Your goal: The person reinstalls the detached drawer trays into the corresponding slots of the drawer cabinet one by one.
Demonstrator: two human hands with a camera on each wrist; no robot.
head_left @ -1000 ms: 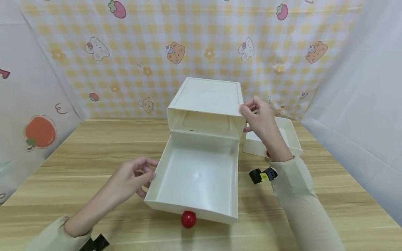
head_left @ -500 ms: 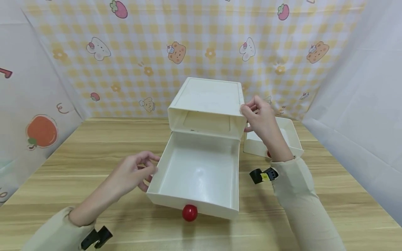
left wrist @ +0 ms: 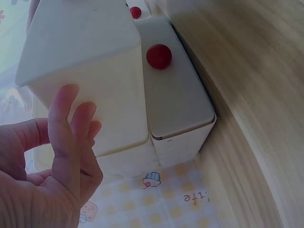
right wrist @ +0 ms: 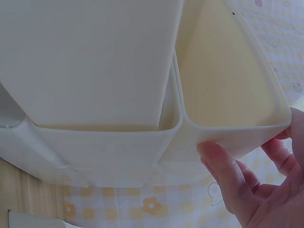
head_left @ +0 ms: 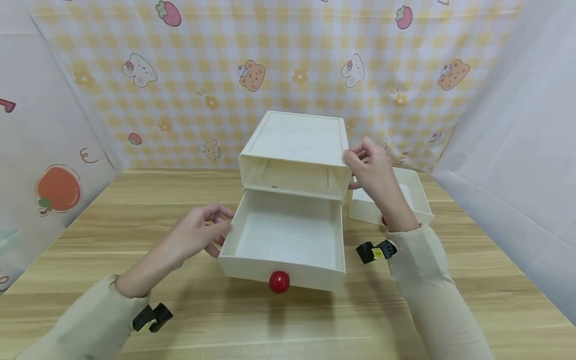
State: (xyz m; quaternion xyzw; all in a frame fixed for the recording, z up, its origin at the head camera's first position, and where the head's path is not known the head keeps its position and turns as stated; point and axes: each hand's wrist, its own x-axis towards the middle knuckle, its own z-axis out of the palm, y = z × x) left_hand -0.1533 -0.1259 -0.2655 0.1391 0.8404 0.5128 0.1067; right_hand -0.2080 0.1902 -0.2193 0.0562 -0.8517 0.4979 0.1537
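Note:
A white plastic drawer cabinet point(head_left: 297, 137) stands mid-table with its top compartment showing no drawer inside. Below that, a white drawer point(head_left: 288, 240) with a red round knob point(head_left: 279, 282) sticks out toward me, slightly askew. My left hand point(head_left: 198, 232) holds this drawer by its left side wall. In the left wrist view the fingertips point(left wrist: 84, 110) press on the outer wall; the thumb tip is hidden. My right hand point(head_left: 371, 167) grips the upper right front edge of the cabinet, its thumb against the side in the right wrist view.
Another white drawer point(head_left: 411, 195) with a red knob lies on the wooden table point(head_left: 135, 215) right of the cabinet, partly behind my right forearm. A lower drawer point(left wrist: 180, 95) sits shut in the left wrist view. A checked cloth point(head_left: 288, 60) hangs behind.
The drawer has slid farther into the cabinet, away from me, and my left hand has moved forward with it. My right hand has stayed on the cabinet's edge.

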